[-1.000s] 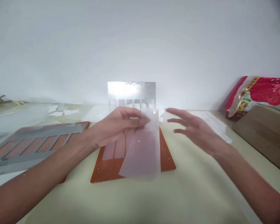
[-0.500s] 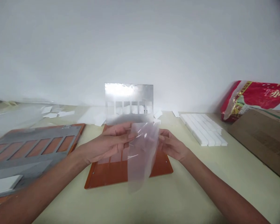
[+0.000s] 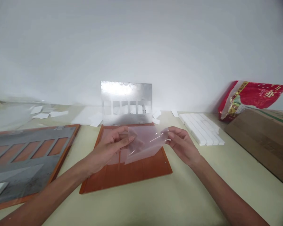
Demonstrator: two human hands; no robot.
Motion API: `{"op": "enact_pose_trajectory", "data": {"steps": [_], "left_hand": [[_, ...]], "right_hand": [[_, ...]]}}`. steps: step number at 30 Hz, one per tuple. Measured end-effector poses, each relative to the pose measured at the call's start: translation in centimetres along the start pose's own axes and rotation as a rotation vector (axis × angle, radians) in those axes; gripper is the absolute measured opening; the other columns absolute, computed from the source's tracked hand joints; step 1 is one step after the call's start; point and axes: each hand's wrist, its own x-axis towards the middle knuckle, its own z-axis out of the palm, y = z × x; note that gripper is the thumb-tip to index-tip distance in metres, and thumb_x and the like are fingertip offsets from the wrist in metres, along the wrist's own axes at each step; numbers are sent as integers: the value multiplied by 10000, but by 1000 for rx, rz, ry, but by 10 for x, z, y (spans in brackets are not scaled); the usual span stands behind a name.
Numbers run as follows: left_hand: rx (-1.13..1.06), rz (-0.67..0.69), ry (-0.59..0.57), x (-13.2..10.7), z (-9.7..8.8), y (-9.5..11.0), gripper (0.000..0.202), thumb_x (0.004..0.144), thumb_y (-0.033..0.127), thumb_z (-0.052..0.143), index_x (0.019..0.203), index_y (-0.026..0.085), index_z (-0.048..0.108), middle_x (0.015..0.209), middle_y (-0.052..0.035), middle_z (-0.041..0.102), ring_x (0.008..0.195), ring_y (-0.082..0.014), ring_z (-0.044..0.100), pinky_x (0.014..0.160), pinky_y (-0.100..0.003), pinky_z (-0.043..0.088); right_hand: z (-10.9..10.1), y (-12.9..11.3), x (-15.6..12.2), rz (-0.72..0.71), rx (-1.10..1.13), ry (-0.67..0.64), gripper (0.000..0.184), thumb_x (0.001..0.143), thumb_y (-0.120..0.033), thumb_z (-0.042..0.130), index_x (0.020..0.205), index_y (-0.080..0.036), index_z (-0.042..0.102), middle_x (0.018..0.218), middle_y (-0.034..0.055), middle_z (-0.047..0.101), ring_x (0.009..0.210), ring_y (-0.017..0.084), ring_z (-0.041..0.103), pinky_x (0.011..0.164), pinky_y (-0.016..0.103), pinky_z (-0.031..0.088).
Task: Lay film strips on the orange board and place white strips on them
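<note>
A clear plastic film (image 3: 143, 144) is stretched between my two hands above an orange-brown board (image 3: 132, 175). My left hand (image 3: 113, 144) pinches its left edge between thumb and fingers. At the upper right corner, my right hand (image 3: 182, 144) is closed on the film too. Behind the board a thin metal frame plate (image 3: 124, 89) stands upright, with a row of rectangular cut-outs. Part of the board is hidden under the film and my left hand.
To the left lies a second orange board with a grey slotted plate (image 3: 25, 172). White strips (image 3: 201, 128) are stacked at right, beside a cardboard box (image 3: 261, 141) and a red packet (image 3: 254, 97). White paper pieces (image 3: 58, 113) lie along the wall.
My hands have moved apart, the right one rightward, spreading the film wider. Its lower part, which hung down over the board, is now raised and tilted. The view has shifted slightly right.
</note>
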Motion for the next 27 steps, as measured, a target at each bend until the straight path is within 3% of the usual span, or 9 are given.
{"op": "enact_pose_trajectory", "data": {"steps": [4,7,11,14,17,20,23,27], "left_hand": [[29,-10,20,-23,16,12,205,904,408,675,1030,246,682,1002,-11,744,912,-154,693,840,-233,544],[55,-90,-8,-51,33,23,136,892,390,689,956,271,702,918,15,741,827,-132,677,690,-181,518],[-1,-84,-56,-64,45,28,103,877,388,699,892,287,713,858,13,746,782,-144,681,667,-197,518],[-66,-108,-22,-47,43,19,174,879,423,689,917,254,703,930,-26,753,870,-180,697,738,-234,534],[-81,-153,18,-22,37,1,264,890,464,664,956,212,703,911,-54,750,803,-173,683,776,-272,520],[-161,-221,121,-3,32,-20,287,848,469,717,948,201,689,925,-48,734,843,-163,661,803,-275,503],[-224,-255,208,5,26,-37,291,809,448,764,909,191,673,936,-33,704,877,-148,633,800,-266,496],[-279,-253,317,3,14,-47,337,766,448,803,918,188,651,947,-25,697,848,-140,628,772,-261,494]], "right_hand": [[15,-29,-20,-138,-184,6,70,874,-258,738,921,-280,785,895,30,729,838,140,654,767,263,522],[28,-57,-45,-234,-290,-77,74,890,-263,713,914,-276,782,804,51,706,757,177,635,667,315,520],[32,-73,-62,-170,-380,-40,85,862,-224,736,826,-287,780,653,40,653,608,163,572,540,298,476],[21,-59,-50,-60,-438,49,116,845,-270,757,732,-254,772,655,44,660,600,153,574,548,285,468],[5,-34,-24,66,-462,156,159,802,-348,797,722,-211,783,658,53,664,622,140,559,593,276,455],[-6,-9,3,188,-427,164,228,744,-389,836,693,-176,776,645,42,646,632,118,524,629,262,433],[-12,8,24,284,-353,129,289,703,-422,855,769,-147,795,742,81,704,700,149,587,691,285,460],[-23,16,34,263,-316,164,335,706,-463,841,754,-139,774,747,75,699,704,148,600,738,303,476]]}}
